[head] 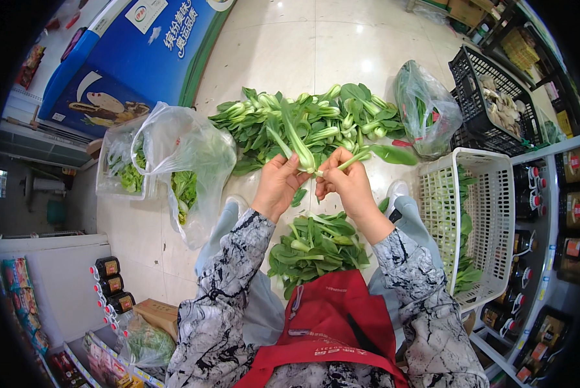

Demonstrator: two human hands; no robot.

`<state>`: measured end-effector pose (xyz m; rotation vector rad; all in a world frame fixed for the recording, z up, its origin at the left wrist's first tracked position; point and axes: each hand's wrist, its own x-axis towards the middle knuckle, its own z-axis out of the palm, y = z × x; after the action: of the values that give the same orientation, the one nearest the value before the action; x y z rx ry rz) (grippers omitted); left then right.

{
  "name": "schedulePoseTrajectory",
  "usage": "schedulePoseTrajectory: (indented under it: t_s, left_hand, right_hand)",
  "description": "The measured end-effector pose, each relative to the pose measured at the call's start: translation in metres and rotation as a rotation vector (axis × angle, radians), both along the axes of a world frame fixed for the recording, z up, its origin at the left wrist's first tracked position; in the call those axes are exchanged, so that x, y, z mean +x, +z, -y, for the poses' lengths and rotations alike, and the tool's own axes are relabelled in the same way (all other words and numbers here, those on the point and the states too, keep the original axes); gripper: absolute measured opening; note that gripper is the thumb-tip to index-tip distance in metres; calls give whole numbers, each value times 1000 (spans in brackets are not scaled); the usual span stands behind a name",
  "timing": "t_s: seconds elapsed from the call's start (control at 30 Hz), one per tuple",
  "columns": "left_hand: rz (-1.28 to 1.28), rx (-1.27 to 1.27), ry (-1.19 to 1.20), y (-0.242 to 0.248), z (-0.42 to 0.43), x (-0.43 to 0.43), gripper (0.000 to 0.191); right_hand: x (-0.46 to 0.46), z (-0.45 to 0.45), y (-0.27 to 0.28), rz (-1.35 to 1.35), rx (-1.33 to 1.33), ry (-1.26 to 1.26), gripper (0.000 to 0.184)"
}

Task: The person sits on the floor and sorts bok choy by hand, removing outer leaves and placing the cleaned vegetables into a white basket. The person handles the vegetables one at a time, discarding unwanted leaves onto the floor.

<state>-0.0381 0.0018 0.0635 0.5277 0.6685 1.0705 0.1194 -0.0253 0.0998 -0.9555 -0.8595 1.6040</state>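
My left hand (283,180) grips a head of bok choy (299,148) near its pale base, with the leaves pointing away from me. Between the fingers of my right hand (341,175) is a single bok choy leaf (392,154) by its stalk, its blade stretching to the right. The stalk's end meets the base of the head; whether it is still attached I cannot tell. Just beyond my hands, a large heap of bok choy (319,116) covers the floor. Closer in, between my legs, lies a smaller pile of loose leaves (319,250).
At right stands a white plastic basket (501,233) with greens inside. Behind it are a black crate (464,72) of mushrooms and a bag of green vegetables (428,106). A clear plastic bag (198,140) and a white bin (125,194) stand left, near a blue freezer (125,63).
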Motion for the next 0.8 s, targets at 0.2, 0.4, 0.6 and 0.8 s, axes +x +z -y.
schedulePoseTrajectory:
  t_s: [0.2,0.4,0.6,0.8]
  left_hand:
    - [-15,97,-92,5,0,-4,28]
    - [-39,59,-169,23,6,2,43]
    - [-237,69,-215,19,7,-3,39]
    - [-94,155,-172,15,4,-5,34]
  right_hand:
    - [1,-5,6,87,-61,116,25]
    - [-1,-4,-14,507,72,38,18]
    - [-8,0,-13,395,14,75,18]
    - [-6,-5,-4,89,-130,-21,15]
